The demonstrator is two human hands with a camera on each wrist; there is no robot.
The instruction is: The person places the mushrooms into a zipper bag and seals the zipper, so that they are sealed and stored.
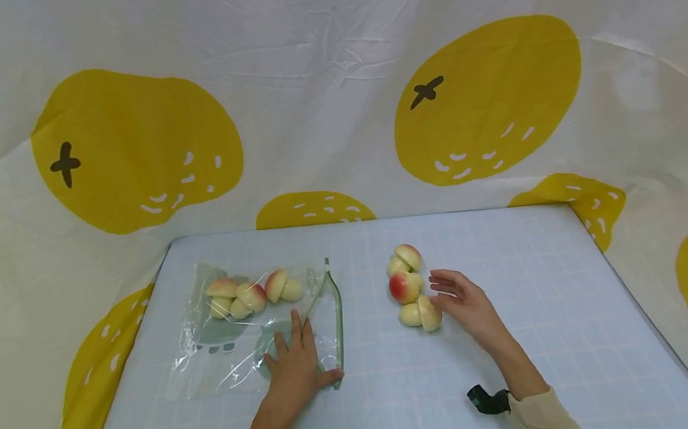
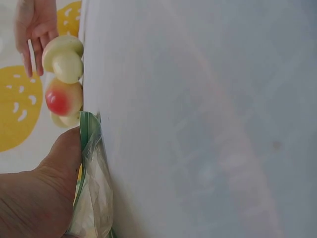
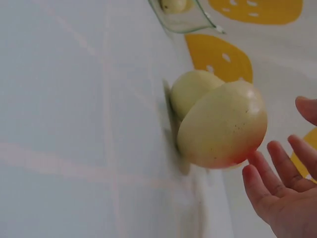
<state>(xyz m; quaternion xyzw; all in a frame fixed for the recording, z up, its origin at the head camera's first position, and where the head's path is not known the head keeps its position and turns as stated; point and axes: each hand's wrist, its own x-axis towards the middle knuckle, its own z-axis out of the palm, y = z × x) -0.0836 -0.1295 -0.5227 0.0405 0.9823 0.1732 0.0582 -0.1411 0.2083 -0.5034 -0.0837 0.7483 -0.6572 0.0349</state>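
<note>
A clear zip bag (image 1: 184, 369) with a green-edged mouth lies on the left of the table. Inside it are three toy mushrooms, cream with reddish caps, one being the mushroom (image 1: 252, 296) in the middle. My left hand (image 1: 295, 374) rests on the bag near its mouth, fingers spread. In the left wrist view its thumb (image 2: 62, 158) lies against the green zip strip (image 2: 90, 124). Three more mushrooms stand in a column right of the bag: a far mushroom (image 1: 410, 256), a middle mushroom (image 1: 403, 287) and a near mushroom (image 1: 429, 313). Beside the near one, my right hand (image 1: 469, 308) holds nothing, fingers loosely bent.
A pale checked cloth covers the table (image 1: 518, 249). Behind and around it hangs a white curtain (image 1: 316, 102) with yellow fruit prints. Black wrist mounts, such as the right mount (image 1: 489, 400), stick out from the sleeves.
</note>
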